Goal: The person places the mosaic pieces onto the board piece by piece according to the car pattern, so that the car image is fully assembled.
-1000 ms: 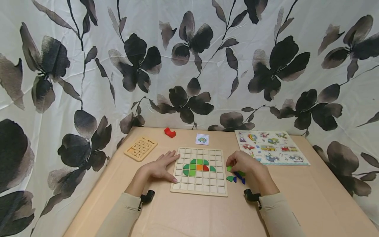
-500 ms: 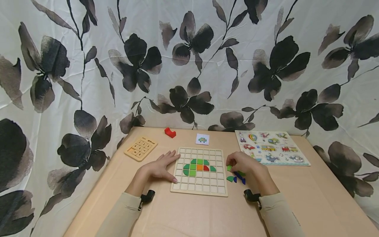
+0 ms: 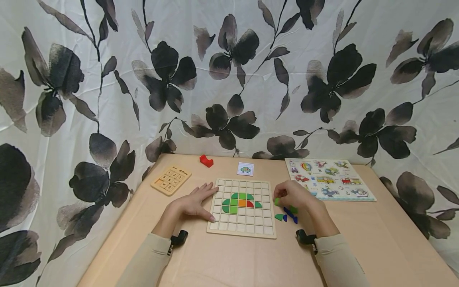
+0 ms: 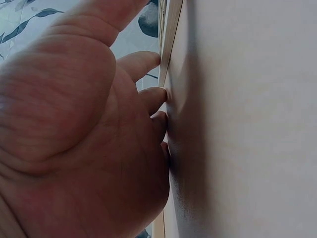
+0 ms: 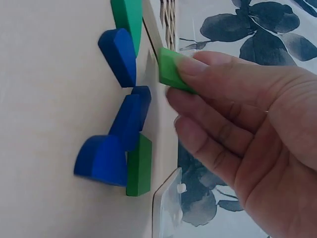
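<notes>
A wooden grid board [image 3: 241, 234] lies in the middle of the table. Green, orange and red pieces fill some of its middle cells. My left hand [image 3: 193, 203] rests at its left edge, fingers spread and thumb on the near left corner. Just beyond the right edge, my right hand [image 3: 297, 197] pinches a light green block [image 5: 169, 68] between thumb and fingers. In the right wrist view, blue pieces [image 5: 118, 57] lie on the table below that hand, along with a green block [image 5: 139, 166] and a darker green curved piece [image 5: 128, 22].
Behind the board lies a small pattern card [image 3: 245, 169]. A red piece [image 3: 206, 161] and a wooden number puzzle [image 3: 171, 180] are at the back left. A picture puzzle board [image 3: 331, 179] lies at the back right. A flowered cloth [image 3: 272, 91] hangs behind the table.
My right hand has risen slightly, bringing the light green block up from the pile. My left hand has stayed at the board's edge.
</notes>
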The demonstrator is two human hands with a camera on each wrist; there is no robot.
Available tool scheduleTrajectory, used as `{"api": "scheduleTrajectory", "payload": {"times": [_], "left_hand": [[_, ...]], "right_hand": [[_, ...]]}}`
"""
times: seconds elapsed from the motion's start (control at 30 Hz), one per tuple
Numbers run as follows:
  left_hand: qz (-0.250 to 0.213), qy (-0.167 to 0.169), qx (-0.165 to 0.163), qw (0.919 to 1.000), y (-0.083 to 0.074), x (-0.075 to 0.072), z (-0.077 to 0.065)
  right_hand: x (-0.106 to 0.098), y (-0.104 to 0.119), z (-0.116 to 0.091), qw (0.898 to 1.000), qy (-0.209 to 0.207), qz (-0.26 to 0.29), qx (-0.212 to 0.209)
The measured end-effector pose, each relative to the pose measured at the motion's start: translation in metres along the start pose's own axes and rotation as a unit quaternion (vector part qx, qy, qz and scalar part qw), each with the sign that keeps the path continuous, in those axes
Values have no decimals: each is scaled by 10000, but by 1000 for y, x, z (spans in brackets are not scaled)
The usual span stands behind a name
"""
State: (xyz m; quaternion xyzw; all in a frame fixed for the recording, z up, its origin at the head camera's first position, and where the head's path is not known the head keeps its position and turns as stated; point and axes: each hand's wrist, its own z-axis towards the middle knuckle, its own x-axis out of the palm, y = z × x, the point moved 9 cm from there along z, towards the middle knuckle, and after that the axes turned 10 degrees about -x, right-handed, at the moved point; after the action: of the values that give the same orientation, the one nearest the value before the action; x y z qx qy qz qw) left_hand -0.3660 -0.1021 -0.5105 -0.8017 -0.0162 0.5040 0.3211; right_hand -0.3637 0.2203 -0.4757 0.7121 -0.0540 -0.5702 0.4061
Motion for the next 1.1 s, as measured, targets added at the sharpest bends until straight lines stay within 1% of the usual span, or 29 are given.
{"api": "scheduleTrajectory", "payload": {"times": [0.1, 0.17, 0.23, 0.4, 0.53, 0.63, 0.77, 1.1], "left_hand": [[-13, 4, 3, 10000, 0, 0, 0], [-19, 8, -3, 10000, 0, 1, 0], [-19, 3, -8, 10000, 0, 1, 0], [1, -7, -11, 10000, 1, 2, 0], [-16, -6, -9, 10000, 1, 2, 0], [-32, -2, -7, 10000, 1, 2, 0], [-12, -9, -13, 10000, 2, 2, 0], [-48, 14, -29, 10000, 0, 1, -1]], "right_hand": [[-6, 1, -1, 9996, -266, -61, 61], [-9, 4, -1, 9991, -410, -103, 10], [-11, 9, 0, 9986, -513, -58, -128], [-15, 24, 4, 9944, -733, 207, -734], [-17, 31, 6, 9896, -966, 395, -988], [-16, 34, 8, 9871, -1105, 453, -1065], [-11, 40, 12, 9853, -1160, 494, -1155], [1, 56, 21, 9808, -1090, 726, -1442]]}}
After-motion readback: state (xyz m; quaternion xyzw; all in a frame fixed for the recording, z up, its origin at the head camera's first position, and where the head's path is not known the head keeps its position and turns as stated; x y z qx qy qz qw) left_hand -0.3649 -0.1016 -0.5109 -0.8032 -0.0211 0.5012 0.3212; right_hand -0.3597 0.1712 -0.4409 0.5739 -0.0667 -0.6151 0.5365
